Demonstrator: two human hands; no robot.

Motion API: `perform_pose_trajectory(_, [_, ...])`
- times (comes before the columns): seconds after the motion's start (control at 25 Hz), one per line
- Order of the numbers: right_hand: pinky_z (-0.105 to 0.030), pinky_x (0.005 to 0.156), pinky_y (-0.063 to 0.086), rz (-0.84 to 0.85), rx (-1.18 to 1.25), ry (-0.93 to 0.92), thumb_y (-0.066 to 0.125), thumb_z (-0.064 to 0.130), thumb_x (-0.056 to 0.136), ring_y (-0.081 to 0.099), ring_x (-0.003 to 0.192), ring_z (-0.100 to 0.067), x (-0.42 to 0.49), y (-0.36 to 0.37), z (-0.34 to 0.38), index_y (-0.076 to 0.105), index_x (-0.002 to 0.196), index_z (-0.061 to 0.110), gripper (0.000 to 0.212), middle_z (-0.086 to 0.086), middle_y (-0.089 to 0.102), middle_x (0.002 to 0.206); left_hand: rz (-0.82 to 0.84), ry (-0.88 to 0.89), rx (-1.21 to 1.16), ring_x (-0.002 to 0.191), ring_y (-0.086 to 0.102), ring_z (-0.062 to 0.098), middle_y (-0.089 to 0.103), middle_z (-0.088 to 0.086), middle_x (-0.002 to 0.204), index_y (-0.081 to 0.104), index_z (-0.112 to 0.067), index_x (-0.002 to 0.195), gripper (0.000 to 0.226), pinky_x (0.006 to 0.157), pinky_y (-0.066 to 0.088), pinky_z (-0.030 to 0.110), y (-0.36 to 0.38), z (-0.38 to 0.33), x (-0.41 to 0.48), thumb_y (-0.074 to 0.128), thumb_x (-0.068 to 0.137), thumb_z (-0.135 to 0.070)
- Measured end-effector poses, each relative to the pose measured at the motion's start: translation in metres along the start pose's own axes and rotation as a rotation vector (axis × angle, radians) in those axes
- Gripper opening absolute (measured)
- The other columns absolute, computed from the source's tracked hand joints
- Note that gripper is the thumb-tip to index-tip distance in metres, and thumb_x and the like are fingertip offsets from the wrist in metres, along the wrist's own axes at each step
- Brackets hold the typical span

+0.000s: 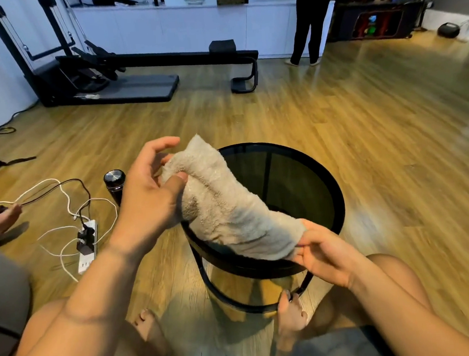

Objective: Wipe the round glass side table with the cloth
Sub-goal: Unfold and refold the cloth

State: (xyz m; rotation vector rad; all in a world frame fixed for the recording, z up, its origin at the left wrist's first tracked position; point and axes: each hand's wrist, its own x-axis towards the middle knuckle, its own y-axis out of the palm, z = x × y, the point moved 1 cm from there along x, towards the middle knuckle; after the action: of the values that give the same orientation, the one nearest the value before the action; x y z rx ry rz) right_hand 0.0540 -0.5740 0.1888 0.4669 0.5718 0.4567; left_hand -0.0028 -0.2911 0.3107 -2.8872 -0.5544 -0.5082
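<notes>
A round side table with a dark glass top and black metal frame stands on the wood floor right in front of me. A beige terry cloth is stretched in the air over the table's left half. My left hand pinches the cloth's upper end between thumb and fingers. My right hand grips its lower end near the table's front rim. The cloth hides the left part of the glass.
A black flask stands on the floor left of the table. A white power strip with tangled cables lies further left. My bare feet rest by the table's base ring. A person stands at the back by white cabinets; exercise machines fill the back left.
</notes>
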Motion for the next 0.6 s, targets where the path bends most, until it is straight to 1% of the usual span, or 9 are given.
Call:
perform_pose_trajectory(0.08, [-0.054,0.112,0.038,0.095,0.023,0.049,0.046,0.02,0.097,0.056,0.127,-0.04,-0.006,0.008,0.001,0.06,0.134,0.01,0.041,-0.022,0.06,0.136,0.064,0.022,0.027,0.094,0.061,0.0,0.064,-0.001,0.112,0.062,-0.039,0.111,0.052,0.075,0.05,0.014,0.006,-0.005,0.0,0.059,0.088,0.008])
perform_pose_trajectory(0.16, [-0.05,0.107,0.045,0.127,-0.106,0.137,0.05,0.039,0.099,0.059,0.126,-0.037,-0.009,0.019,-0.007,0.062,0.134,0.012,0.046,-0.019,0.064,0.134,0.08,0.03,0.083,0.097,0.059,0.005,0.062,0.006,0.114,0.062,-0.041,0.108,0.052,0.076,0.049,0.016,0.011,-0.006,0.0,0.06,0.087,0.007])
perform_pose_trajectory(0.24, [-0.043,0.095,0.056,0.071,-0.32,0.06,0.069,0.026,0.086,0.069,0.112,-0.032,-0.005,0.026,-0.01,0.066,0.128,0.009,0.045,-0.015,0.072,0.121,0.023,0.021,0.098,0.098,0.058,0.01,0.063,0.01,0.113,0.062,-0.041,0.105,0.051,0.079,0.048,0.02,0.008,-0.002,0.001,0.06,0.087,0.007])
perform_pose_trajectory(0.28, [-0.043,0.092,0.058,-0.012,-0.364,-0.029,0.075,0.018,0.079,0.072,0.106,-0.031,-0.003,0.026,-0.009,0.066,0.126,0.007,0.049,-0.015,0.074,0.117,-0.029,0.007,0.097,0.096,0.058,0.011,0.063,0.01,0.111,0.062,-0.038,0.105,0.049,0.078,0.048,0.022,0.004,0.003,0.0,0.06,0.087,0.007])
perform_pose_trajectory(0.32, [-0.043,0.091,0.059,-0.066,-0.28,-0.094,0.075,0.014,0.078,0.073,0.102,-0.031,-0.001,0.024,-0.005,0.066,0.125,0.005,0.048,-0.017,0.074,0.116,-0.091,-0.013,0.093,0.095,0.057,0.012,0.063,0.008,0.108,0.062,-0.036,0.106,0.048,0.078,0.047,0.024,-0.002,0.008,-0.001,0.059,0.087,0.008])
perform_pose_trajectory(0.4, [-0.041,0.087,0.06,-0.124,-0.052,-0.167,0.063,0.01,0.091,0.073,0.098,-0.03,0.0,0.021,0.003,0.066,0.123,0.002,0.033,-0.023,0.072,0.117,-0.196,-0.073,0.058,0.092,0.055,0.012,0.06,0.002,0.1,0.062,-0.034,0.105,0.049,0.079,0.045,0.026,-0.012,0.022,-0.005,0.058,0.085,0.012])
perform_pose_trajectory(0.44, [-0.038,0.083,0.062,-0.174,-0.091,-0.182,0.057,0.01,0.097,0.074,0.095,-0.029,0.001,0.018,0.006,0.067,0.12,0.003,0.026,-0.023,0.072,0.117,-0.22,-0.107,0.042,0.091,0.054,0.01,0.058,-0.002,0.097,0.062,-0.034,0.103,0.05,0.079,0.045,0.025,-0.015,0.03,-0.009,0.058,0.085,0.013])
perform_pose_trajectory(0.52, [-0.038,0.078,0.06,-0.282,-0.388,-0.273,0.051,0.015,0.102,0.074,0.096,-0.029,0.002,0.018,0.014,0.071,0.112,0.013,0.022,-0.021,0.074,0.113,-0.219,-0.153,0.054,0.088,0.052,0.007,0.056,-0.006,0.093,0.062,-0.033,0.102,0.051,0.077,0.045,0.019,-0.017,0.041,-0.015,0.058,0.084,0.015])
perform_pose_trajectory(0.6, [-0.045,0.086,0.057,-0.387,-0.623,-0.412,0.048,0.021,0.104,0.07,0.101,-0.03,0.004,0.021,0.026,0.067,0.111,0.023,0.02,-0.013,0.073,0.111,-0.191,-0.199,0.096,0.093,0.052,0.01,0.056,-0.005,0.1,0.063,-0.034,0.104,0.049,0.076,0.046,0.019,-0.016,0.051,-0.021,0.059,0.086,0.012])
